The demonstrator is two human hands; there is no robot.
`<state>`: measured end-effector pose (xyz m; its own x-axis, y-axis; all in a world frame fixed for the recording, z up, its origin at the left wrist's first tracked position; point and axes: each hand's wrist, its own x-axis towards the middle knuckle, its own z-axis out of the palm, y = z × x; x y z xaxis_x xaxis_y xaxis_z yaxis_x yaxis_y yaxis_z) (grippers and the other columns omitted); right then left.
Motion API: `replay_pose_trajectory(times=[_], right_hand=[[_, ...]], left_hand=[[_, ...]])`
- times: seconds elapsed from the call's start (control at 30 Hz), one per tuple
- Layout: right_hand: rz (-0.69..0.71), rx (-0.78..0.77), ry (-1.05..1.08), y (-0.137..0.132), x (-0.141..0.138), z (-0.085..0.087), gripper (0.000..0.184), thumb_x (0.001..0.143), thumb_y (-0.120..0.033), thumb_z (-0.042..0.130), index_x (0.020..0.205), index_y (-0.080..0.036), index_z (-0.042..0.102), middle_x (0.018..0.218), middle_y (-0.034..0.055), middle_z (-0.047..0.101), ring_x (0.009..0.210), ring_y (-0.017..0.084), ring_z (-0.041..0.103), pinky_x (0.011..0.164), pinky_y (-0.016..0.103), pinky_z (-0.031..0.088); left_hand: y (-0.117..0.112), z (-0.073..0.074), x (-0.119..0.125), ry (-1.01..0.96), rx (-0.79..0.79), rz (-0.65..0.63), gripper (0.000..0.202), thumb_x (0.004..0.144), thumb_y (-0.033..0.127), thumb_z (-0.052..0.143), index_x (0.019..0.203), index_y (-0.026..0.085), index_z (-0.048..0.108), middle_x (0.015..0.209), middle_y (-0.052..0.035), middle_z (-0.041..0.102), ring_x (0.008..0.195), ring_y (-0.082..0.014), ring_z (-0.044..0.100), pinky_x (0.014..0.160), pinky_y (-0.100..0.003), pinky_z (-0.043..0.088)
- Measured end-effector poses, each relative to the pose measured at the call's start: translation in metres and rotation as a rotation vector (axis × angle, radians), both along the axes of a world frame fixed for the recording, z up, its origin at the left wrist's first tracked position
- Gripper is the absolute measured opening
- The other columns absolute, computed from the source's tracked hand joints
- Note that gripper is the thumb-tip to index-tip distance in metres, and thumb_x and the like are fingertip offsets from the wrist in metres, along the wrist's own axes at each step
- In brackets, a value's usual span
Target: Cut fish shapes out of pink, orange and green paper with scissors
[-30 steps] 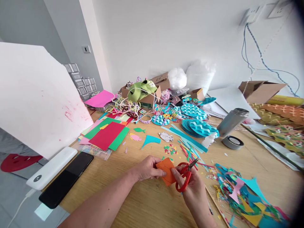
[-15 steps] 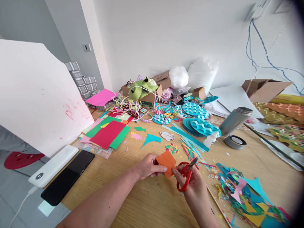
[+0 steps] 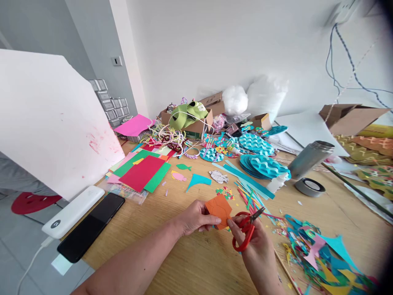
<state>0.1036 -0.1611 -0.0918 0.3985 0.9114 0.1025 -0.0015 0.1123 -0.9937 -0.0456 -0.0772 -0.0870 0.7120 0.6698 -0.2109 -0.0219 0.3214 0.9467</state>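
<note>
My left hand (image 3: 194, 217) pinches a small piece of orange paper (image 3: 219, 209) with drawn lines, holding it just above the wooden table (image 3: 190, 262). My right hand (image 3: 256, 246) grips red-handled scissors (image 3: 245, 229) by their loops, blades pointing up and to the right, next to the paper's right edge. The scissors' handles touch the orange paper's lower right corner. Small coloured scraps (image 3: 225, 191) lie on the table just beyond the paper.
A black phone (image 3: 90, 227) and white power bank (image 3: 73, 211) lie at the left edge. Coloured paper sheets (image 3: 141, 172), teal wave discs (image 3: 260, 164), a steel flask (image 3: 310, 159), a tape roll (image 3: 309, 186) and paper offcuts (image 3: 319, 254) surround the hands. A white board (image 3: 46, 123) leans at left.
Both hands and the orange paper have shifted slightly to the right in view; the paper sits a bit higher and more upright, and the scissors stay beside it.
</note>
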Motion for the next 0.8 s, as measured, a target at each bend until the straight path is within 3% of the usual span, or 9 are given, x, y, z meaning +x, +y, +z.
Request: replay_pose_trajectory(times=[0.13, 0.33, 0.43, 0.5, 0.6, 0.8], right_hand=[[0.0, -0.023, 0.045, 0.0, 0.0, -0.005, 0.038, 0.067, -0.046, 0.082, 0.081, -0.022, 0.057, 0.075, -0.0013, 0.06, 0.055, 0.013, 0.053, 0.048, 0.023, 0.043], [-0.044, 0.005, 0.028, 0.001, 0.0, -0.007, 0.039, 0.064, -0.046, 0.083, 0.082, -0.021, 0.058, 0.073, -0.0007, 0.06, 0.062, 0.015, 0.056, 0.054, 0.023, 0.046], [-0.017, -0.038, 0.012, -0.001, 0.0, -0.002, 0.037, 0.069, -0.047, 0.079, 0.082, -0.021, 0.056, 0.073, -0.0007, 0.059, 0.057, 0.013, 0.052, 0.048, 0.022, 0.042], [0.004, -0.055, -0.012, -0.003, 0.001, 0.001, 0.037, 0.072, -0.05, 0.076, 0.082, -0.021, 0.056, 0.075, 0.0011, 0.061, 0.061, 0.015, 0.055, 0.052, 0.023, 0.044], [0.069, -0.062, -0.064, -0.005, 0.002, 0.003, 0.039, 0.078, -0.057, 0.066, 0.086, -0.02, 0.059, 0.076, 0.0036, 0.062, 0.069, 0.018, 0.056, 0.059, 0.026, 0.046], [0.323, -0.253, -0.147, -0.007, 0.001, 0.001, 0.051, 0.079, -0.068, 0.057, 0.066, -0.019, 0.05, 0.054, -0.0031, 0.045, 0.05, 0.012, 0.041, 0.046, 0.023, 0.03]], left_hand=[[-0.002, 0.0, 0.002, 0.011, 0.02, 0.0, 0.037, 0.063, 0.046, 0.074, 0.081, 0.013, 0.067, 0.059, 0.0022, 0.053, 0.043, -0.0046, 0.038, 0.037, -0.02, 0.02], [-0.001, -0.003, 0.004, -0.006, 0.015, 0.06, 0.032, 0.066, 0.042, 0.072, 0.08, 0.013, 0.068, 0.06, 0.0002, 0.059, 0.04, -0.0043, 0.037, 0.036, -0.02, 0.022], [-0.001, -0.003, 0.004, -0.018, 0.006, 0.129, 0.031, 0.066, 0.04, 0.072, 0.081, 0.013, 0.068, 0.057, 0.0008, 0.059, 0.04, -0.0043, 0.037, 0.036, -0.02, 0.022], [0.0, -0.002, 0.004, -0.04, -0.029, 0.194, 0.032, 0.064, 0.039, 0.073, 0.081, 0.013, 0.068, 0.055, 0.0018, 0.057, 0.04, -0.0045, 0.038, 0.036, -0.019, 0.021], [0.003, -0.002, 0.005, -0.079, -0.103, 0.285, 0.033, 0.06, 0.04, 0.076, 0.075, 0.012, 0.066, 0.057, 0.0005, 0.058, 0.042, -0.0056, 0.043, 0.036, -0.019, 0.023], [0.008, -0.007, 0.005, -0.156, -0.142, 0.371, 0.033, 0.059, 0.038, 0.078, 0.074, 0.013, 0.063, 0.059, 0.0, 0.059, 0.047, -0.0081, 0.051, 0.036, -0.018, 0.03]])
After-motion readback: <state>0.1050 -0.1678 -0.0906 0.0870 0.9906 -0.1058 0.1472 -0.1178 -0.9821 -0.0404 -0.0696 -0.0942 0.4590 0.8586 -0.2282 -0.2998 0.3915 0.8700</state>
